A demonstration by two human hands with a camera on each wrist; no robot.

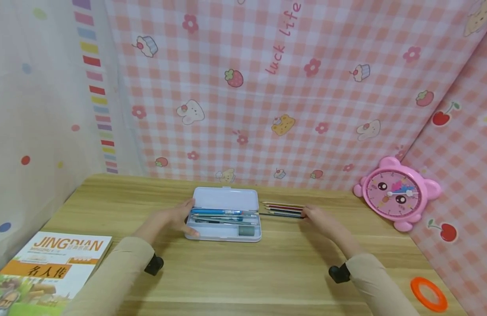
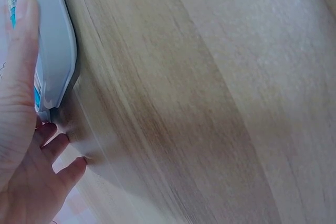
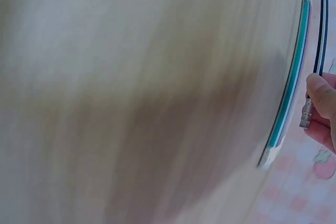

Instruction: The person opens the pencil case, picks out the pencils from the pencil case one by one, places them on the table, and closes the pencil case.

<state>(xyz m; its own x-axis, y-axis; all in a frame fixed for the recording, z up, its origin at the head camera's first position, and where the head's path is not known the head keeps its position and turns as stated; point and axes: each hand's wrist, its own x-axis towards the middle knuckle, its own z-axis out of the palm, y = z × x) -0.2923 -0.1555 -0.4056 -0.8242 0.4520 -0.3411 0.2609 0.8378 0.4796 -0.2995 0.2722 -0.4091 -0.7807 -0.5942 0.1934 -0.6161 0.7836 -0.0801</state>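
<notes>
An open white pencil case lies on the table with a blue pen, several pencils and a grey-green eraser inside. My left hand grips its left end, thumb along the front and fingers round the back corner. To the right of the case is a row of coloured pencils, tips toward it. My right hand pinches a dark striped pencil near its metal-capped end. In the right wrist view a teal pencil lies beside it on the table.
A pink clock leans against the wall at the back right. An orange ring lies at the front right, a book at the front left. Checked cloth hangs behind the wooden table.
</notes>
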